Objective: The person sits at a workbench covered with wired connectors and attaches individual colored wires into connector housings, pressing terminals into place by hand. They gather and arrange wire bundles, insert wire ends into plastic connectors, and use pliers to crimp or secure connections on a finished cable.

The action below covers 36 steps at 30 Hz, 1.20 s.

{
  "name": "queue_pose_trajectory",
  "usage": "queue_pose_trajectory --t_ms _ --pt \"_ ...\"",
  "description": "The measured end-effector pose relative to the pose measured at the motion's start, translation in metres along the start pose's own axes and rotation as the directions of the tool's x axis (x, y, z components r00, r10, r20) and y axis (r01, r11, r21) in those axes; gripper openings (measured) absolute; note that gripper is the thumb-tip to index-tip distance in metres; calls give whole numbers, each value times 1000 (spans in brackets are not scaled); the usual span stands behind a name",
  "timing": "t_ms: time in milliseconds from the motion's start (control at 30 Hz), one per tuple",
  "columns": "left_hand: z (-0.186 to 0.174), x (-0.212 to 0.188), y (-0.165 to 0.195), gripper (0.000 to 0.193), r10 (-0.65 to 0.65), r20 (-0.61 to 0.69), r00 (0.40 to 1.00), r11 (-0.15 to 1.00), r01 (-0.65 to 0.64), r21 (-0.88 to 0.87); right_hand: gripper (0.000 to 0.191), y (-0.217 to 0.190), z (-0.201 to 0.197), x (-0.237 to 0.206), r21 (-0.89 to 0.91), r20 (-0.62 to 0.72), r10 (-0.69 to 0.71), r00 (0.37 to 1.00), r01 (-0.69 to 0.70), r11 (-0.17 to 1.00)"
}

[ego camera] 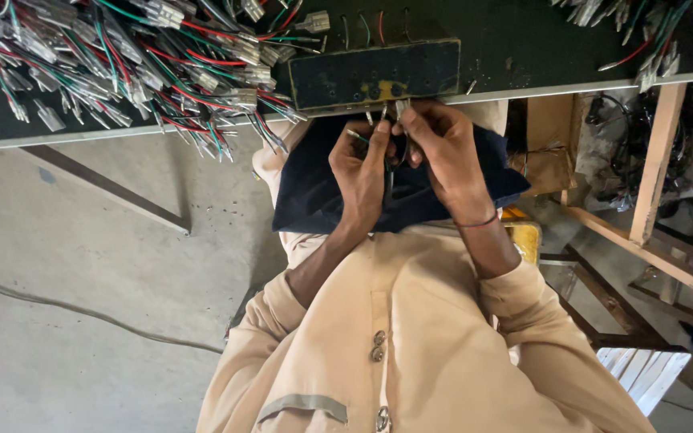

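Left hand [360,168] pinches a thin wire [356,135]; right hand [436,148], at 3 o'clock, is closed on a small connector [400,107] below the dark block [374,74].

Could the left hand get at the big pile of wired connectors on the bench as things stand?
Probably yes. The left hand is beside the right hand at the bench edge under the dark block, pinching a thin wire. The connector pile lies on that side, nothing between, though the fingers are occupied.
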<state>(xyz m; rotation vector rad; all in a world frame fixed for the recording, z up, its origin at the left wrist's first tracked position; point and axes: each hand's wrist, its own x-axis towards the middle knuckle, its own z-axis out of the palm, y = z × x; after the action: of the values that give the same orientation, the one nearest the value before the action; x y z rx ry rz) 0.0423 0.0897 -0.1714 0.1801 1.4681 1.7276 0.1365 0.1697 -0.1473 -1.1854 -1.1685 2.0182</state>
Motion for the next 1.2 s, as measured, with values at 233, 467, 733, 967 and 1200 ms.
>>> queue_pose_trajectory --t_ms 233,467,733,967,1200 --pt "2 -3 1 19 -7 2 1000 999 6 38 21 1 -9 -9 55 -1 80 997 -80 995" --pt "-4 -6 -3 20 -5 -14 1000 998 6 68 18 10 -7 -14 200 -25 154 988 -146 969" --pt "-11 -7 -5 20 54 -34 998 991 -50 125 14 28 5 -23 447 -3 208 978 -184 875" --pt "-15 -2 -13 20 37 -46 998 999 -35 42 14 31 0 -12 463 6 142 990 -129 877" --pt "-17 -7 -9 20 36 -41 998 990 -31 137 13 31 2 -20 462 9 182 983 -166 871"
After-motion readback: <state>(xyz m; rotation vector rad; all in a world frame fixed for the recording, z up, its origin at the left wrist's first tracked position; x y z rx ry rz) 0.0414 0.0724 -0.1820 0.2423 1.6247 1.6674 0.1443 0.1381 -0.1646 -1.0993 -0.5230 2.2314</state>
